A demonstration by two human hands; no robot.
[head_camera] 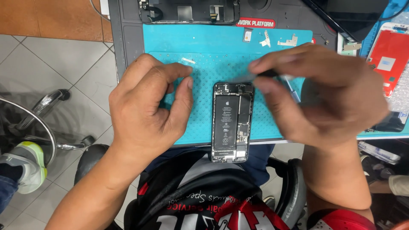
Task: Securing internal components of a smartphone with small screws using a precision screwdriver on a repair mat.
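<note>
1. Teal mat (pixel 179 42) covers the tabletop (pixel 128 38); an opened phone (pixel 231 121) lies on it between the hands, its lower end hanging over the near edge above the person's lap.
2. Done so far, judging by the layout: the screen is off and the phone's insides are exposed, with the black battery (pixel 225 121) and the board beside it in plain sight. A detached screen assembly (pixel 189 12) lies at the far edge of the tabletop.
3. Small removed parts sit on the mat: silver brackets (pixel 288 41), a smaller bracket (pixel 265 39), a tiny tray-like piece (pixel 247 35) and a thin white strip (pixel 188 61).
4. Left hand (pixel 147 108): fingers curled, thumb and forefinger close together, just left of the phone. Nothing visible in its grip; it is not touching the phone.
5. Right hand (pixel 321 91): blurred, over the phone's top right. Thumb and forefinger pinch a thin dark tool (pixel 267 73), its tip blurred near the phone's top edge.
6. Left to do, as a judgement: battery and board are in place, so internal work looks mid-way; reassembly not begun.
7. Red phone part (pixel 390 64) lies at right, well apart.
</note>
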